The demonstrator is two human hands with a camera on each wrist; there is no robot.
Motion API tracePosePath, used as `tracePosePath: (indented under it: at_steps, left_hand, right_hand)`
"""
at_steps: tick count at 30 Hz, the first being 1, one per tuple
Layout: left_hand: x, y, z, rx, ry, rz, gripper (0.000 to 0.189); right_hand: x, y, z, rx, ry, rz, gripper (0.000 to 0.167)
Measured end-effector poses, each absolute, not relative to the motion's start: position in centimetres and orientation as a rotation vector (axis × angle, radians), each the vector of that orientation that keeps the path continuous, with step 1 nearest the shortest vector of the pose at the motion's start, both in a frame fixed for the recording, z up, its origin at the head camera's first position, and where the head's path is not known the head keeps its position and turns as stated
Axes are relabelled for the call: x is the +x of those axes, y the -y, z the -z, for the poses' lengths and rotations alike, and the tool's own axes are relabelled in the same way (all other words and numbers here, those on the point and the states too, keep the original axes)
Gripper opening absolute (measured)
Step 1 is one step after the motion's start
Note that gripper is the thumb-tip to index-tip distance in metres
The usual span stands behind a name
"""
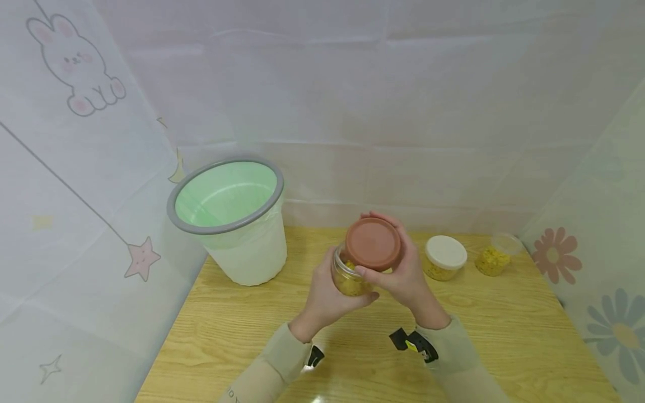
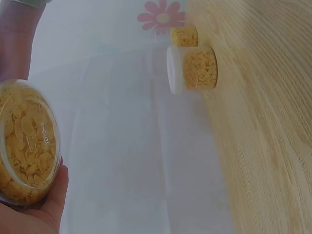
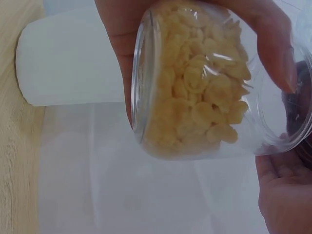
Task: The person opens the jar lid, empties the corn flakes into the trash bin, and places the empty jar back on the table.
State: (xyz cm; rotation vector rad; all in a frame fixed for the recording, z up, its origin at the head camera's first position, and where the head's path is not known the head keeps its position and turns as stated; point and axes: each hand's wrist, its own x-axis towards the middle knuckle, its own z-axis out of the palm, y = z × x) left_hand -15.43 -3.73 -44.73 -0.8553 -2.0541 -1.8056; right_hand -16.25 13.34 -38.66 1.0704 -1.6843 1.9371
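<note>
My left hand (image 1: 325,294) grips a clear jar (image 1: 351,285) around its side, up off the wooden table. Yellow flake-like pieces (image 3: 195,87) fill much of the jar; they look like small dry pasta or cereal. A reddish-brown round lid (image 1: 373,243) is held by my right hand (image 1: 407,274), with fingers around its far edge and the thumb near the jar's rim. It overlaps the right part of the jar's mouth in the head view, leaving the left part of the rim uncovered. In the left wrist view the jar's base (image 2: 30,144) shows, tilted toward the camera.
A white bin (image 1: 252,260) with a grey rim and green inside stands at the back left of the table (image 1: 227,341). At the back right are a white-lidded tub (image 1: 445,253) and a smaller clear tub (image 1: 491,262), both holding yellow pieces. Printed sheets (image 1: 322,101) enclose the table.
</note>
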Motion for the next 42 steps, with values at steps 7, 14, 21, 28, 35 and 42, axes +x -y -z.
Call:
tracePosePath:
  at_steps: [7,14,21,28,35,42]
  left_hand:
    - [-15.4,3.9,44.6,-0.88,2.042,1.799,0.085]
    - [-14.7,4.0,43.4,-0.84,2.048,1.788,0.083]
    - [-13.6,4.3,41.5,-0.825,2.052,1.779,0.073]
    - [-15.2,4.7,44.2,-0.804,2.075,1.746,0.078]
    - [-15.3,5.1,44.5,-0.79,2.08,1.741,0.076]
    - [-15.2,5.5,44.3,-0.78,2.094,1.75,0.076]
  right_hand:
    - [-16.0,-13.7,38.5,1.027,1.709,-1.932,0.085]
    - [-15.7,-14.0,38.6,0.897,1.777,-1.913,0.09]
    - [-15.6,-14.2,39.0,0.861,1.689,-1.913,0.087]
    - [-16.0,-14.3,38.9,0.922,1.588,-1.905,0.087]
    - [-16.1,-14.7,39.0,0.895,1.6,-1.898,0.087]
    - [-16.1,-14.9,39.1,0.864,1.616,-1.891,0.086]
